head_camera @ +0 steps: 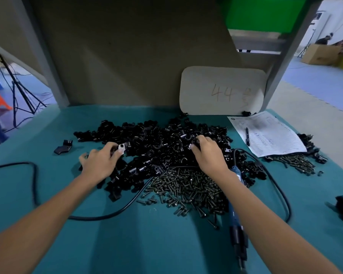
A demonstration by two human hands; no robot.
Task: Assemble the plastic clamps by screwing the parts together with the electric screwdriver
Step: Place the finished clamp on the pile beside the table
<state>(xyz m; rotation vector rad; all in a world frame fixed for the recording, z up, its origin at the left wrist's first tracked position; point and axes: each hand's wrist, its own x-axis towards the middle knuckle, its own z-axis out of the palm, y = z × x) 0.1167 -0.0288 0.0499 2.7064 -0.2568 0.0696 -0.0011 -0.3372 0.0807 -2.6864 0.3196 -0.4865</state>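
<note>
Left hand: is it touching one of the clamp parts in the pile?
Touching. The head view shows the left hand pinching a clamp part between thumb and fingers at the pile's left edge.

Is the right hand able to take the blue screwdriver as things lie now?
Probably yes: the screwdriver lies bare on the table by the right forearm. But the right hand now grips a black part, so it must draw back.

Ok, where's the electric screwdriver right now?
Head view: the electric screwdriver lies on the table, right of centre, partly under the right forearm and along the right edge of the screw pile.
</note>
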